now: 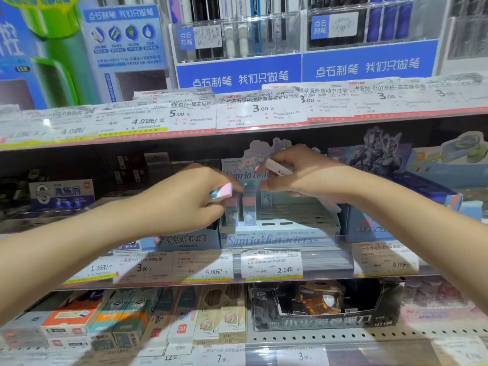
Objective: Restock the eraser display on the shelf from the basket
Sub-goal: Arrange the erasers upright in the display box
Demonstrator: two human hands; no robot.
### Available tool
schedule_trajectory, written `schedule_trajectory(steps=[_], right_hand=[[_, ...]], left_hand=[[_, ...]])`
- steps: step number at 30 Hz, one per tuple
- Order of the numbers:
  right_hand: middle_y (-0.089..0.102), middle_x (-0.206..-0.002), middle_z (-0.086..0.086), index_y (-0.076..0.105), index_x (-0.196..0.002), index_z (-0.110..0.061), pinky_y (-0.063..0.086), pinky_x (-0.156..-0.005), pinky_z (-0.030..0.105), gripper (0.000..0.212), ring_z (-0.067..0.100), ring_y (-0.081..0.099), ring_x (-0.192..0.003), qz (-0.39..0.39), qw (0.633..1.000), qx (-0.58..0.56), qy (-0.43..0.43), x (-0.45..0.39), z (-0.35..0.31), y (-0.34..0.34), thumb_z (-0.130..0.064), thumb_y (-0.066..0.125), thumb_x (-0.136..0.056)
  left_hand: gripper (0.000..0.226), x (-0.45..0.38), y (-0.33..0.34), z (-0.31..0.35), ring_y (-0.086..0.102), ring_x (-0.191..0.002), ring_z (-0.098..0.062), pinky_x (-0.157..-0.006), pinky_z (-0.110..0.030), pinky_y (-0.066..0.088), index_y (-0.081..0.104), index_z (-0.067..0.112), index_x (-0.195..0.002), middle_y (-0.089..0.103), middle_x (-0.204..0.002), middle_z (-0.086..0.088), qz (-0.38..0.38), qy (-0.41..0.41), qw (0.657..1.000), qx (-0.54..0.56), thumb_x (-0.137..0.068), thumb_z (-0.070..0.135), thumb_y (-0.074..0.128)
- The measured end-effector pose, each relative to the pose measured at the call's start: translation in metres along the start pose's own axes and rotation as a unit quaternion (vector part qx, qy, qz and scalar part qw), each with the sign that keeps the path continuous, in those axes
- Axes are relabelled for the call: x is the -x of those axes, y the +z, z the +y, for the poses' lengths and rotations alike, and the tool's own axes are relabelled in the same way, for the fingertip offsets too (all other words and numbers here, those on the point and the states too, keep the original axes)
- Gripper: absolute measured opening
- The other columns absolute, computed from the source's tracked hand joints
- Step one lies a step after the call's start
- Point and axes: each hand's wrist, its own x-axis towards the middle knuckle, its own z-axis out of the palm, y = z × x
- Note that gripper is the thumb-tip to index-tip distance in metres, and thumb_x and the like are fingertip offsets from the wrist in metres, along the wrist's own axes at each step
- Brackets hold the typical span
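Erasers [221, 192] pinched in both hands [184, 204] above the display tray [280, 235].

Left hand [184, 202], right hand [298, 175] each hold eraser over display box [280, 233].

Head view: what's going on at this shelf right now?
A person is restocking the pale blue cardboard eraser display box on the middle shelf. The left hand holds a pink-and-blue eraser beside the few erasers standing at the box's left; the right hand pinches a pale pink eraser above it. Most slots look empty.
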Motion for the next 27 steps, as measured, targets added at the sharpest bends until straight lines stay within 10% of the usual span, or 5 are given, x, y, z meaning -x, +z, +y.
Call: schedule_trajectory(steps=[7, 20, 27], right_hand=[[0.061, -0.062, 0.006, 0.069, -0.079, -0.008, 0.032, -0.050, 0.017, 0.018, 0.007, 0.047, -0.055, 0.036, 0.986, 0.090, -0.134, 0.024, -0.020, 0.007, -0.025, 0.065, -0.083], [0.055, -0.054, 0.002, 0.066, -0.077, -0.011, 0.032, -0.046, 0.026, 0.031, 0.012, 0.046, -0.047, 0.005, 0.969, 0.186, -0.161, 0.030, -0.024, 0.011, -0.041, 0.068, -0.075], [0.064, -0.060, -0.003, 0.064, -0.079, -0.004, 0.034, -0.036, 0.013, 0.029, 0.009, 0.045, -0.033, -0.057, 0.997, -0.051, -0.029, 0.033, -0.010, -0.002, -0.033, 0.067, -0.079]], left_hand=[[0.037, -0.008, -0.004, 0.021, 0.036, -0.028, -0.013, -0.035, -0.019, 0.032, 0.054, 0.017, -0.052, 0.044, -0.030, 0.000, 0.147, -0.161, 0.942, 0.254, -0.082, 0.034, 0.064], [0.039, -0.007, -0.005, 0.027, 0.027, -0.031, -0.010, -0.031, -0.015, 0.027, 0.049, 0.009, -0.047, 0.034, -0.040, -0.003, -0.054, -0.228, 0.865, 0.444, -0.077, 0.024, 0.066], [0.031, 0.005, -0.005, 0.012, 0.028, -0.034, -0.010, -0.032, -0.016, 0.027, 0.054, 0.010, -0.050, 0.040, -0.046, -0.005, -0.013, -0.221, 0.869, 0.443, -0.076, 0.021, 0.067]])
